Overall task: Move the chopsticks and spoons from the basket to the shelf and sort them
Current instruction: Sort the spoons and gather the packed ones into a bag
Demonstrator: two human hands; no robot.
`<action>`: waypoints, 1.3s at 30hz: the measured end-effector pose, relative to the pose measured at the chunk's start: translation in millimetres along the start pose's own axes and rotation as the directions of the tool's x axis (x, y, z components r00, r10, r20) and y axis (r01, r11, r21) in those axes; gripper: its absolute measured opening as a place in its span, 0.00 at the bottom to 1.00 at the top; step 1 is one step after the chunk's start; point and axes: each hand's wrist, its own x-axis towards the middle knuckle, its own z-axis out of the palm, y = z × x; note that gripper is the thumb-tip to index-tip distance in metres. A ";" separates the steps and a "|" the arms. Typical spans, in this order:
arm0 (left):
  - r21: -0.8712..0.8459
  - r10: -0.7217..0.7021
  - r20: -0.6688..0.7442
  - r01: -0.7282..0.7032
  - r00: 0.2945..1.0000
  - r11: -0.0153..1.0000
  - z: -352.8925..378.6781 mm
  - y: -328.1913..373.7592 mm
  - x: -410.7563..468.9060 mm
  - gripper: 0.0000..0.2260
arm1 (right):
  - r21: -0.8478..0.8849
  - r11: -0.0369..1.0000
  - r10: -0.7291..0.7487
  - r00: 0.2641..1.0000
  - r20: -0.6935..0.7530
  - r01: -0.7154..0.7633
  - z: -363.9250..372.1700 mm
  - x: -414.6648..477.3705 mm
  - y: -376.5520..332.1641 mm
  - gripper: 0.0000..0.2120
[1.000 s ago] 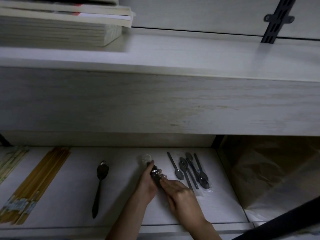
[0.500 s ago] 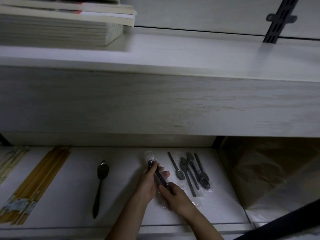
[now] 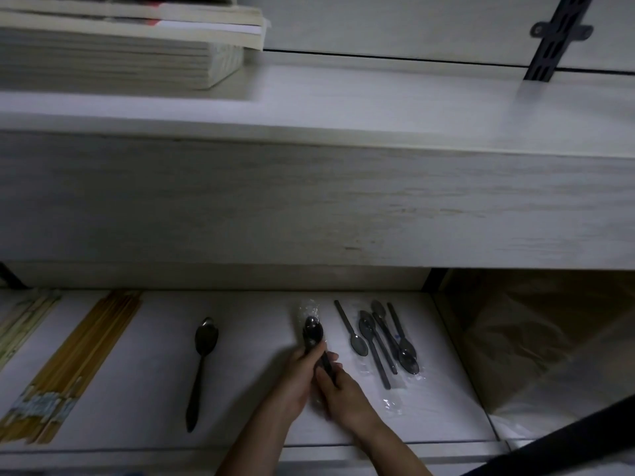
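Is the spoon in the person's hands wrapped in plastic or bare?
Wrapped: crinkled clear plastic surrounds the spoon, held by the left hand and right hand.

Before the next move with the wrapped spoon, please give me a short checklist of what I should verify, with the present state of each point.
1. Left hand and right hand both grip the wrapped spoon: ok.
2. Its bowl points to the back, like the big spoon: ok.
3. It is apart from the small spoons: ok.
4. Small spoons aligned: not ok, they cross and point both ways.
5. Wrapper whole: cannot tell.
6. Basket emptied: cannot tell, it is out of view.
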 end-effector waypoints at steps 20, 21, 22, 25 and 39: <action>-0.199 -0.030 -0.091 0.011 0.995 0.980 2.0 17.4 12.0 0.08 | -0.477 0.877 -0.187 0.881 -0.435 -0.049 -51.1 37.2 5.6 0.14; -0.187 -0.024 -0.092 0.006 0.995 0.982 1.3 17.9 11.6 0.08 | -0.509 0.857 -0.170 0.890 -0.423 -0.078 -52.6 40.5 6.7 0.16; -0.175 -0.018 -0.094 0.002 0.995 0.985 0.5 18.1 11.0 0.08 | -0.544 0.833 -0.155 0.899 -0.409 -0.104 -53.0 43.7 8.3 0.18; -0.159 -0.002 -0.096 -0.014 0.995 0.987 -2.5 19.3 11.0 0.08 | -0.614 0.776 -0.145 0.907 -0.395 -0.144 -51.7 48.0 9.5 0.19; -0.183 0.000 -0.098 -0.018 0.995 0.983 -5.2 21.4 11.9 0.08 | -0.619 0.784 -0.269 0.879 -0.393 -0.037 -58.0 46.1 10.6 0.13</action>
